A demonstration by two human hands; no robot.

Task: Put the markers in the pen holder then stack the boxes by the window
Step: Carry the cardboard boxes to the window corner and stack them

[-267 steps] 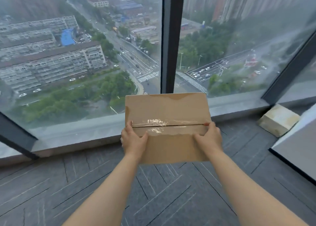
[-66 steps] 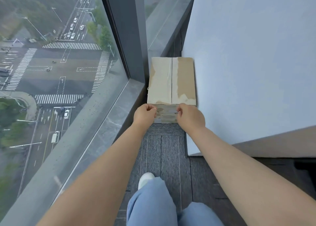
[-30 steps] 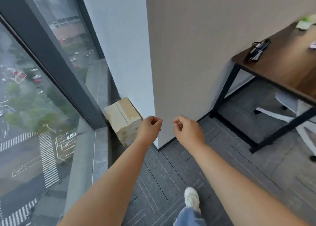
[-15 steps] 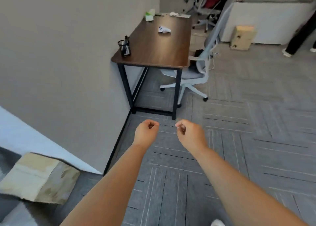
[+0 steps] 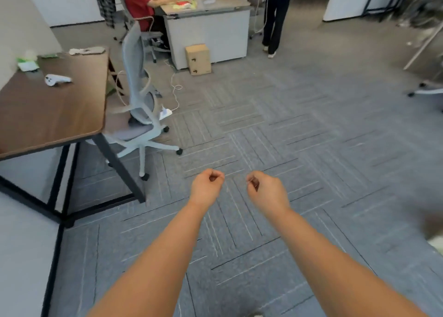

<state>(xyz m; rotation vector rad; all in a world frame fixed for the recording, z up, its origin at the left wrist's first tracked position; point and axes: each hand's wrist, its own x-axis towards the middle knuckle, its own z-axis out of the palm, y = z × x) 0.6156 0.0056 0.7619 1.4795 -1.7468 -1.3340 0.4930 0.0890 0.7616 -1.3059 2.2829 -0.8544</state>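
Note:
My left hand and my right hand hover side by side over the grey carpet, both curled into loose fists with nothing in them. A brown cardboard box stands upright on the floor far ahead, against a white desk. The window and the boxes beside it are out of view. No markers or pen holder show.
A dark wooden table with black legs stands at left, holding a white controller and green packets. A grey office chair sits beside it, with cables on the floor. A seated person in red and a standing person are beyond.
The box I held was set down by the window and let go. My view has swung right, away from the window into the office; both hands stay curled and hold nothing.

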